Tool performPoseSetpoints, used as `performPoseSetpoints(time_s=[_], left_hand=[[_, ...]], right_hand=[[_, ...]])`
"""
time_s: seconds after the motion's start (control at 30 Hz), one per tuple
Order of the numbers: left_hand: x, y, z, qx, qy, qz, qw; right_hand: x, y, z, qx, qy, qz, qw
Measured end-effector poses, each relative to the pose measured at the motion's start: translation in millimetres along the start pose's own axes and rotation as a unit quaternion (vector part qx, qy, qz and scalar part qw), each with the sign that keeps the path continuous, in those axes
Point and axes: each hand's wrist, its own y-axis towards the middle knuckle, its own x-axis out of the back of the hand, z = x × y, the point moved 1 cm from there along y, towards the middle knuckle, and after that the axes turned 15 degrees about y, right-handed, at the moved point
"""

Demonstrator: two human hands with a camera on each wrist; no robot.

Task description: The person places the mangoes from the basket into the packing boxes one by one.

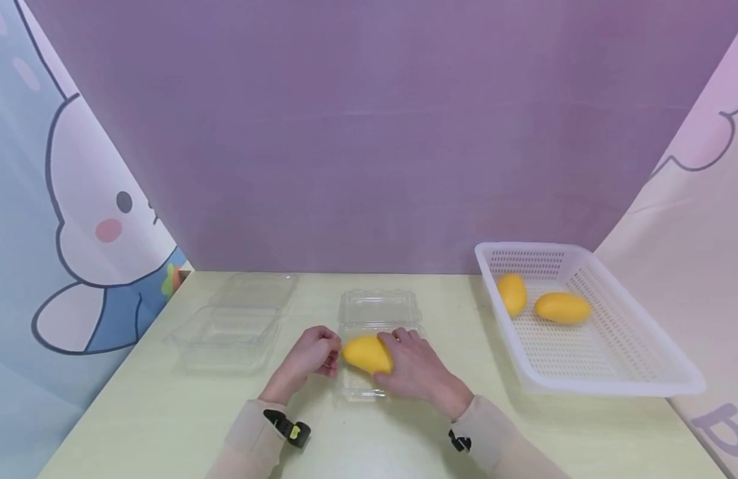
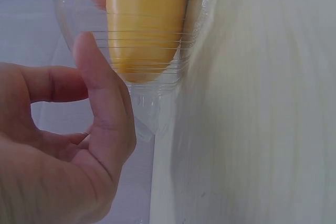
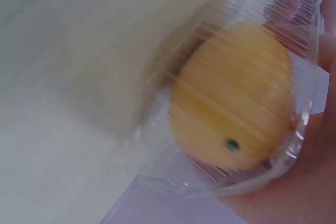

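Observation:
A yellow mango [image 1: 366, 352] lies in the base of a small clear plastic clamshell box [image 1: 379, 309], whose lid stands folded back on the far side. My right hand [image 1: 415, 367] holds the mango's right end from above, thumb on the near side and fingers on the far side. Beside its left end is my left hand [image 1: 309, 356], fingers loosely bent, thumb [image 2: 102, 93] right at the box's rim. The right wrist view shows the mango [image 3: 231, 98] through the ribbed wall, with a dark green spot on its end.
On the right, a white slotted basket [image 1: 614, 386] contains two more mangoes, one upright-looking mango [image 1: 512, 295] and one lying mango [image 1: 563, 308]. A larger clear box [image 1: 225, 339] stands open at the left. Behind the table rises a purple panel [image 1: 369, 146].

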Motion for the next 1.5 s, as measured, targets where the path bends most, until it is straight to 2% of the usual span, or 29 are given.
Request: performPoseSetpoints(time_s=[0.27,0.6,0.8,1.03,1.3,1.5], left_hand=[[1.2,-0.7,-1.7,-0.002,0.001,-0.002,1.0],[0.5,2.1,-1.1,-0.007,0.003,0.001,1.0],[-0.3,2.8,0.1,-0.005,-0.003,0.007,1.0],[0.6,2.9,-0.4,-0.007,-0.001,0.005,1.0],[1.0,3.1,0.7,-0.005,0.001,0.003,1.0],[1.1,2.0,1.5,-0.004,0.003,0.002,1.0]], right_hand=[[14.9,0.1,7.6,0.0,-0.023,0.015,0.9996],[44.9,3.3,6.1,-0.021,0.037,-0.029,0.9987],[52.4,9.2,-6.2,-0.018,0.075,-0.069,0.9946],[52.7,18.4,-24.7,-0.015,0.126,-0.117,0.985],[53.2,26.7,-43.8,-0.061,0.166,-0.156,0.9718],[51.7,29.5,-56.4,-0.083,0.179,-0.157,0.9676]])
